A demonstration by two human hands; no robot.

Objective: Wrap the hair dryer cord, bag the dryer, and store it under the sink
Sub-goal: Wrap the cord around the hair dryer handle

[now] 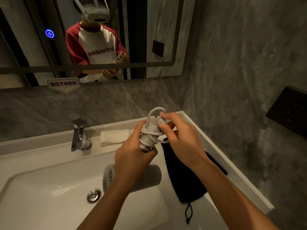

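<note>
A grey hair dryer (149, 177) hangs upside down over the sink, its barrel low and its handle pointing up. My left hand (134, 156) grips the handle. Its grey cord (152, 134) is wound several times around the handle, with one loop standing up above it. My right hand (176, 130) pinches the cord near the handle's top end. A black drawstring bag (187, 176) lies flat on the counter to the right of the sink, its drawstring trailing toward me.
Below my hands is the white sink (49, 188), with a chrome drain (94, 195) and faucet (80, 136). A folded white towel (114, 136) lies behind it. The mirror (99, 39) shows a person in a headset. A grey wall with a black panel (289, 112) stands close on the right.
</note>
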